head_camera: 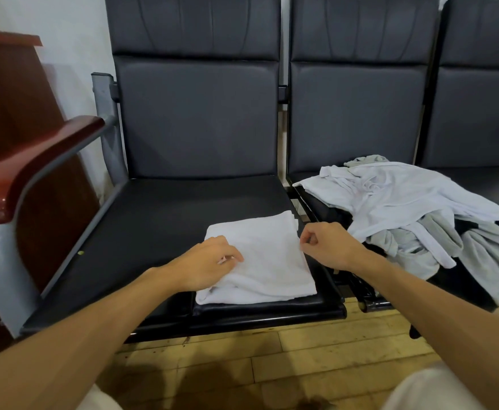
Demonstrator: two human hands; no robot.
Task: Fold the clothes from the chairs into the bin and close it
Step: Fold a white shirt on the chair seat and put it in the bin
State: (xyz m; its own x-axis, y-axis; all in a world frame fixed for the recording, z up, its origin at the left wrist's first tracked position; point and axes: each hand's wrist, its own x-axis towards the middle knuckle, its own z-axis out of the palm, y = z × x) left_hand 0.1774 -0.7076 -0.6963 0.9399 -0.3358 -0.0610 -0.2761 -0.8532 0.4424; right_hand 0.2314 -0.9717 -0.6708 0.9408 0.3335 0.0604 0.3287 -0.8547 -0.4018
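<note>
Bare forearms reached over a plank floor to the dark padded bench. A folded white garment lay at the front right corner of the left-hand seat. The left hand rested on its left part, bent fingers pinching a fold of fabric. The right hand was curled at its right edge, thumb and forefinger together; whether they held cloth could not be told. An unfolded pile of white and grey clothes lay on the next seat.
</note>
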